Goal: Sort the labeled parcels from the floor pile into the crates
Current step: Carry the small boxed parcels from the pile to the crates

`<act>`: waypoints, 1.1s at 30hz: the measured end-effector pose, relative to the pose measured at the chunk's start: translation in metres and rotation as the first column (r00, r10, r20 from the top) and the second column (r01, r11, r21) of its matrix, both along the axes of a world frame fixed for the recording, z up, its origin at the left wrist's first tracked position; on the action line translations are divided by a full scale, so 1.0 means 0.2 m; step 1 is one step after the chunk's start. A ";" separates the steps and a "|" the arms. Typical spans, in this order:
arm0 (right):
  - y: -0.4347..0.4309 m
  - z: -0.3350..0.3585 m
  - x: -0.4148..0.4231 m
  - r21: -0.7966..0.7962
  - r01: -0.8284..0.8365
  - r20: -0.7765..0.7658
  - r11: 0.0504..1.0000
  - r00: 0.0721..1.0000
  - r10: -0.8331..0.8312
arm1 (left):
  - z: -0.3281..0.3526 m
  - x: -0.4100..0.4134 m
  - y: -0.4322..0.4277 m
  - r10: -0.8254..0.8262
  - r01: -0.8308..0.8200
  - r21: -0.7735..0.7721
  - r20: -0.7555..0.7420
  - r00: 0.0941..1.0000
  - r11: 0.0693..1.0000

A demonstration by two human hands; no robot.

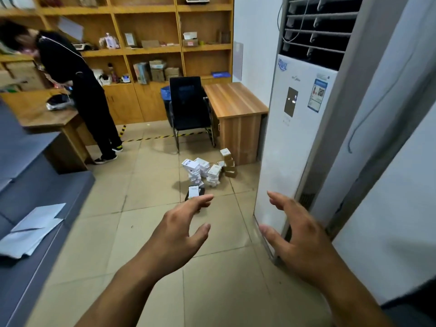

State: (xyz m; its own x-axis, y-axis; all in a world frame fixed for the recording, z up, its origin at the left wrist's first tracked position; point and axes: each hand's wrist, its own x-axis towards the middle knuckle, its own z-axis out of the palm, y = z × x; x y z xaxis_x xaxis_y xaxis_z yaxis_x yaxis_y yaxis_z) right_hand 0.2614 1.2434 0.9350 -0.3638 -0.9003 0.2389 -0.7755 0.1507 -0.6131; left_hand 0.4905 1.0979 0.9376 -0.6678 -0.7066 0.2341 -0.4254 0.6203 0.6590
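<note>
Visibility limits: No crates can be identified in the head view. The print on the parcel labels is too small to read. The left fingertips overlap the near edge of the dark parcel (194, 193), so that edge is hidden. The right forearm is cut off by the lower frame edge. The left side of the view, including the grey surface (35, 190) with loose white sheets (33, 228), is blurred.

Grip state:
- Left hand (175, 228): released. Fingers spread and extended forward, thumb held apart below them. It holds nothing and touches nothing.
- Right hand (296, 232): released. Fingers loosely curved, thumb pointing inward toward the left hand. It holds nothing. It overlaps the lower front of the white floor-standing air conditioner (297, 128); whether they touch cannot be determined.

Task item location: The parcel pile (207, 171) lies on the tiled floor (146, 232), beyond both hands and roughly in line with the gap between them. It consists of small white-labeled boxes with a short stack of brown boxes on its right side. The dark parcel lies flat on the floor on the near side of the pile, just beyond the left fingertips.

Beyond the pile: a black chair (188, 107) and a wooden cabinet (236, 114). Beyond the left hand, well apart, a person in black clothing (80, 90) bends over a wooden desk (44, 114).
</note>
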 end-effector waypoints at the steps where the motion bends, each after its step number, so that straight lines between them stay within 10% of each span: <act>1: -0.05 -0.02 -0.03 0.001 -0.002 0.010 1.000 1.000 0.002 | -0.02 -0.02 -0.04 0.013 -0.013 0.015 0.008 1.000 1.000; 33: -2.61 -0.48 -0.81 0.127 0.014 0.023 0.992 1.000 -0.017 | -0.52 -0.60 -2.60 0.344 -0.306 0.334 -0.058 0.937 0.891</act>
State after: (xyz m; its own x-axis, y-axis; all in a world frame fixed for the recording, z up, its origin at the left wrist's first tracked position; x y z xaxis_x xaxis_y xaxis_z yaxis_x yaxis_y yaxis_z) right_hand 0.1002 0.7212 0.8399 -0.3820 -0.9171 0.1140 -0.7577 0.2402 -0.6068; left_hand 0.3707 0.5788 0.8344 -0.3707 -0.9285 0.0228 -0.4789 0.2121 0.8519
